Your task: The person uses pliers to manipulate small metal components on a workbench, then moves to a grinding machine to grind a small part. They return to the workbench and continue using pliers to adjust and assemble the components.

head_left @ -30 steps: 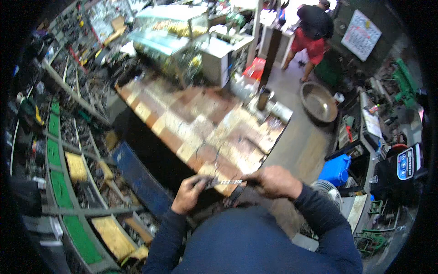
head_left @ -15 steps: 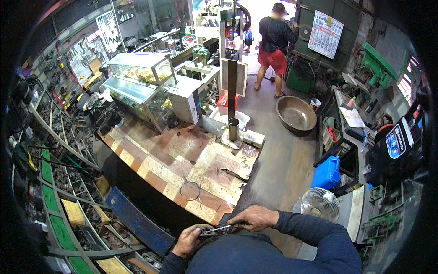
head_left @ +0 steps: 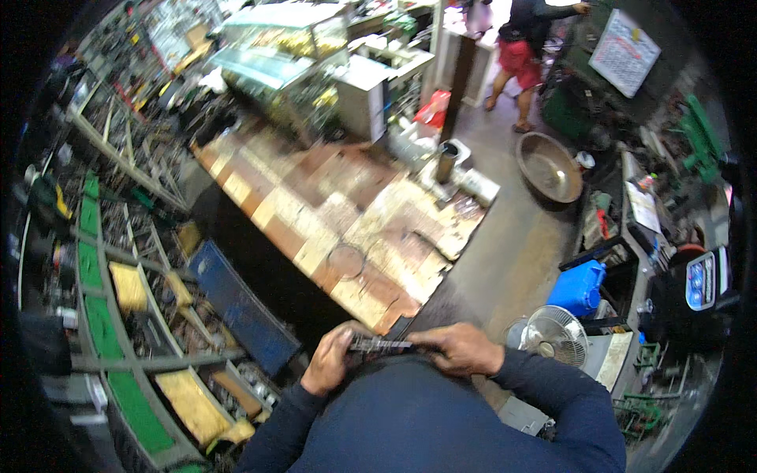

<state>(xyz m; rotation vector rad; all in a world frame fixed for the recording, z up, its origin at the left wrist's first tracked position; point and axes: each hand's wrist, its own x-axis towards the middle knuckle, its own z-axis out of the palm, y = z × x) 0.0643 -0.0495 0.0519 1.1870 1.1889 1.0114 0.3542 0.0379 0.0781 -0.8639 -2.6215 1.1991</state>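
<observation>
Close to my chest I hold a thin, dark, flat metal strip (head_left: 380, 344) level between both hands. My left hand (head_left: 329, 361) pinches its left end with closed fingers. My right hand (head_left: 461, 348) grips its right end, fingers curled over it. Both arms wear dark blue sleeves. Just beyond the hands lies the near corner of a worn wooden workbench (head_left: 347, 217) patched with brown and pale panels. A wire ring (head_left: 345, 261) lies flat on the bench near that corner.
Shelves and racks (head_left: 118, 260) full of parts line the left. A glass display case (head_left: 276, 63) stands at the bench's far end. A metal basin (head_left: 550, 165), blue canister (head_left: 578, 287) and small fan (head_left: 553, 337) sit on the right floor. Another person (head_left: 527, 47) stands far off.
The view has swung and steadied over the bench. My hands stay together on the strip, now slightly lower and nearer my chest. The far person has shifted at the back.
</observation>
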